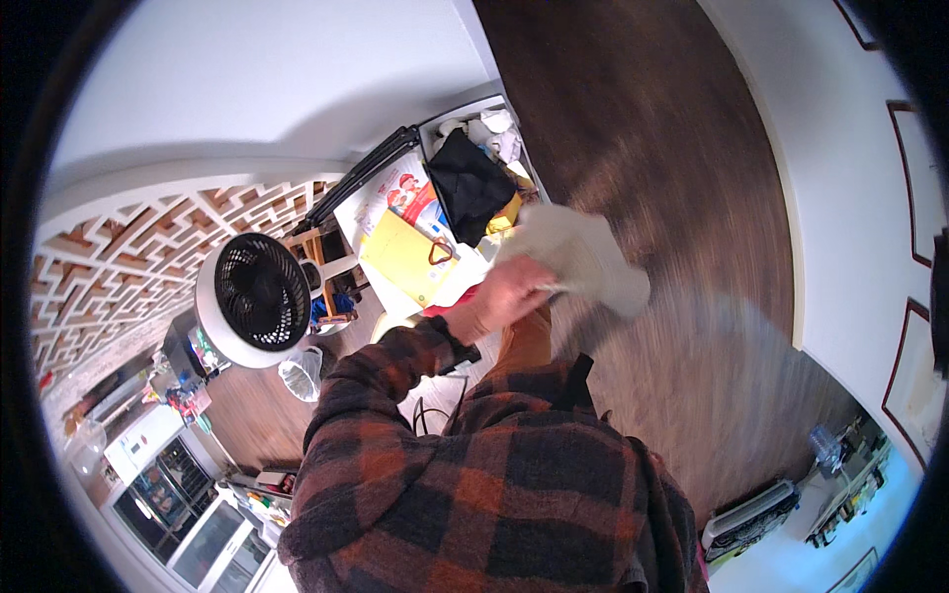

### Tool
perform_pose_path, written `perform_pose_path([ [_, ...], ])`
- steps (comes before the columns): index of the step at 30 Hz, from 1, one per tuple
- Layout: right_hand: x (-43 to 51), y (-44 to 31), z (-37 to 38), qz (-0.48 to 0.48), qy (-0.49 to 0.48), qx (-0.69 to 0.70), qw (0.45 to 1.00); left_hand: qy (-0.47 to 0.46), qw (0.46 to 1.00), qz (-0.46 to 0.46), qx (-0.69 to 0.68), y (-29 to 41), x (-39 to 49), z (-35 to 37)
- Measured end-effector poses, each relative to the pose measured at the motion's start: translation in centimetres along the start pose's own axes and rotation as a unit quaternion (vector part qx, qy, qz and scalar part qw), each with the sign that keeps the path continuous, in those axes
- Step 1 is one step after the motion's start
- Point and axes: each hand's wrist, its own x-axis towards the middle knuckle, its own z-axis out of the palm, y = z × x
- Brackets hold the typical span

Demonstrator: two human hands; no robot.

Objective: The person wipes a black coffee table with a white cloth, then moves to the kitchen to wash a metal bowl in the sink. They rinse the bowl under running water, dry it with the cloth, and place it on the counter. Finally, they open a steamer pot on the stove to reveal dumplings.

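My left hand (515,285), at the end of a plaid sleeve, grips a cream, soft-looking cloth item (582,256). Motion blurs both, and I cannot tell exactly what the item is. It hangs out over the floor beside an open bin (541,189), near that bin's front corner. Inside the bin lie a black cloth (468,181), crumpled white pieces (498,133) and a yellow item (506,215). A yellow envelope (404,256) rests on a surface to the left of the bin, with a small triangular ring (440,253) on it. My right hand is out of view.
On the left stands a white fan (211,319) with a black grille. A clear plastic bag or liner (300,374) is below it. Black folded poles (363,178) lean behind the envelope. A white lattice screen (170,244) and a wall (771,148) flank the wooden floor (645,133).
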Motion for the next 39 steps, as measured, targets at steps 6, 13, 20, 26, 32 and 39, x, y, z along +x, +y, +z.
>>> perform_pose_path([
  [6, 0.2, -5.6, -1.1, 0.045, 0.009, -0.060, 0.997, -0.074, 0.997, -0.027, -0.018, 2.2, -0.1, 2.3],
  [13, 1.8, -2.4, -3.5, 0.009, 0.040, -0.062, 0.997, 0.013, 0.997, -0.075, -0.019, 0.6, 0.8, -1.0],
  [20, 0.8, -2.4, -3.8, 0.007, 0.071, -0.049, 0.996, 0.284, 0.949, -0.050, 0.129, -1.5, 4.2, -9.9],
  [26, -0.7, -1.4, -2.4, -0.026, 0.077, 0.020, 0.997, 0.391, 0.890, -0.103, 0.210, -8.5, 3.1, -10.3],
  [32, -3.7, 1.3, -0.2, -0.108, 0.272, 0.008, 0.956, -0.319, 0.743, 0.026, 0.588, -22.4, -3.7, -6.3],
  [39, -6.6, 9.2, 0.1, -0.061, 0.333, 0.158, 0.928, -0.162, 0.813, -0.204, 0.521, -17.8, 1.0, -0.2],
])
